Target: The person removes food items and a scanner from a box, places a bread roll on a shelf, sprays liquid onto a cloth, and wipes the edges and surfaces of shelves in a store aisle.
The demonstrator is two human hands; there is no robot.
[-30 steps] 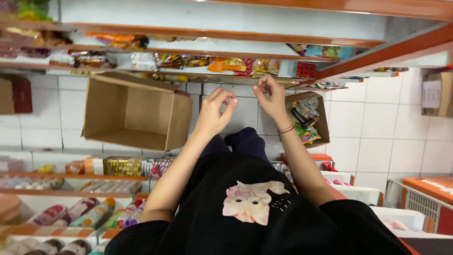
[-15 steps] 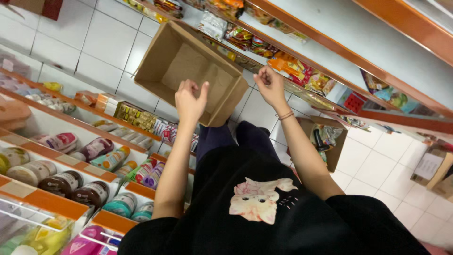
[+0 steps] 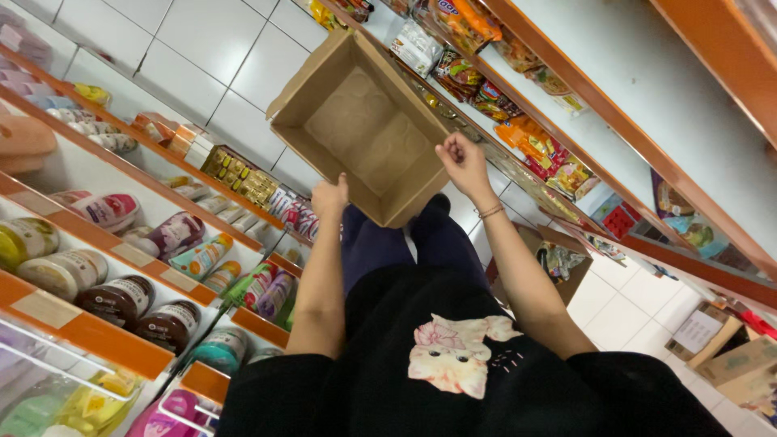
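The empty cardboard box is the biggest thing here, an open-topped brown carton with a dull, fibrous inside and soft folded flaps, and it sits low in the aisle just ahead of both hands; it looks light and a little floppy, so a grip on one edge alone could let it tip, twist or slide away over the slick white floor tiles. The left hand rests its curled fingers against the near corner of the box, though whether it actually clamps the wall I cannot tell. The right hand is closed at the near right rim, thumb and fingers pressed together as if nipping the cardboard edge; a thin bracelet circles that wrist. Out beyond the right hand, glossy crinkled snack packets lean on an orange shelf, and a swinging box corner could knock them down. To the left of the left hand stand smooth round jars and small flat cartons, close enough for an elbow to brush
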